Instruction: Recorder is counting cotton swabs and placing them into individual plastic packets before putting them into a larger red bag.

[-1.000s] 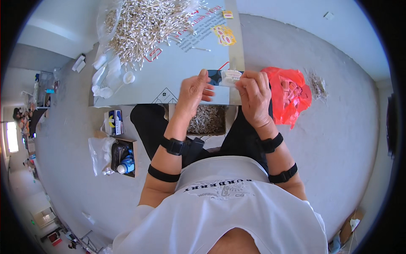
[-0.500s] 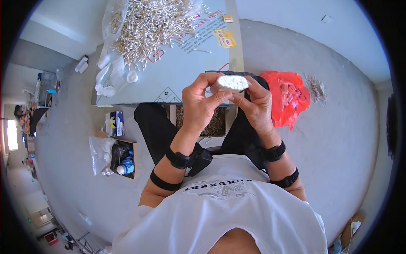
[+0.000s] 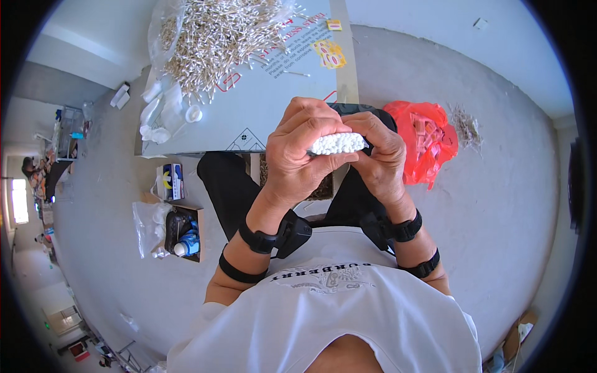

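Observation:
A tight bundle of cotton swabs (image 3: 337, 144) is held above my lap, its white tips packed together and facing up. My left hand (image 3: 296, 150) wraps round its left end, with fingers over the far side and the thumb along the near side. On the other end, my right hand (image 3: 381, 154) closes with its thumb and fingers. The swabs' sticks are hidden below the tips. Beyond my hands, a large heap of loose cotton swabs (image 3: 217, 46) lies on the table (image 3: 261, 118), partly in a clear plastic bag (image 3: 163, 37).
Yellow labels (image 3: 329, 54) lie near the table's right edge. A white round cap (image 3: 194, 114) stands at its left. On the floor are a red plastic bag (image 3: 444, 152) holding small packs, scattered swabs (image 3: 465, 127), and a cardboard box (image 3: 198, 235) with a blue bottle (image 3: 188, 244).
The bundle has come slightly down toward me. My left hand's fingers have moved over its far side and cover more of it, and my right hand has turned in closer around its end.

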### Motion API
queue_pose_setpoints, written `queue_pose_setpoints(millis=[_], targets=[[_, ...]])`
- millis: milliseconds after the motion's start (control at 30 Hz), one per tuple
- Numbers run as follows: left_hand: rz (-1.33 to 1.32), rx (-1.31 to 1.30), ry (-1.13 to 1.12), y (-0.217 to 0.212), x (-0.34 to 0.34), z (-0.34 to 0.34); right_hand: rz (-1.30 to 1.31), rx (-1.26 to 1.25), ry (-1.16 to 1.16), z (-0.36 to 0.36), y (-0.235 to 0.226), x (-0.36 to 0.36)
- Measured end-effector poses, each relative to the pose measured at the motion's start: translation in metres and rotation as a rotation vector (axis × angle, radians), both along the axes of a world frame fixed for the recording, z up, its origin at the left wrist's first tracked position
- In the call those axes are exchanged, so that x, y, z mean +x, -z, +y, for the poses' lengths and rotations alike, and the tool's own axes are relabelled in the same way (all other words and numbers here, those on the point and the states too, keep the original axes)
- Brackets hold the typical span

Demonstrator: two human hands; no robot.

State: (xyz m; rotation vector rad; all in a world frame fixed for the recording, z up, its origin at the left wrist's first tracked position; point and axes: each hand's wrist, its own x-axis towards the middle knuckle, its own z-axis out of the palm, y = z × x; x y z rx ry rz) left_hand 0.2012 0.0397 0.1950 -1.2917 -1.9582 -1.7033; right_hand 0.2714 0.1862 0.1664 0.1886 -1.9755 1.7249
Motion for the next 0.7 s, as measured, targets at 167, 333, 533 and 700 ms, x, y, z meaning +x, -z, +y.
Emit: queue_pose_setpoints(millis=[167, 333, 533, 700], targets=[[-0.003, -0.007, 0.0, 0.004, -0.0026, -0.0024, -0.012, 0.029, 0.003, -0.0036, -0.0007, 0.0008], [-0.019, -0.018, 0.049, 0.0032, -0.0062, -0.0044, 0.013, 0.077, 0.035, -0.0005, 0.0005, 0.0001], [0.03, -0.03, 0.065, -0.001, -0.0088, -0.0072, 0.028, 0.104, 0.052, 0.0006, 0.0003, 0.001], [0.085, -0.049, 0.022, -0.0014, -0.0078, -0.0065, 0.037, 0.112, 0.047, 0.0009, 0.0019, 0.0002]])
